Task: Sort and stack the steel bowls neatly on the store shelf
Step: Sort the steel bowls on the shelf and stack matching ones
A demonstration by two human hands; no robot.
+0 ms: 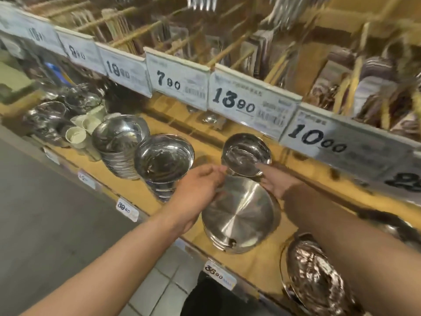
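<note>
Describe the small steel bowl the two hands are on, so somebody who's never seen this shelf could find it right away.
Look at the wooden shelf under the row of price cards and find the 13.90 card. Just below it sits the small bowl, between the left hand and right hand. Unlike the tall bowl stacks to its left, it is smaller, and behind the flat round pan.

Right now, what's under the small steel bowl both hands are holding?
The small steel bowl, held by the left hand and right hand, hangs above a stack of flat steel pans on the wooden shelf. The stack's far edge is hidden by bowl and hands.
</note>
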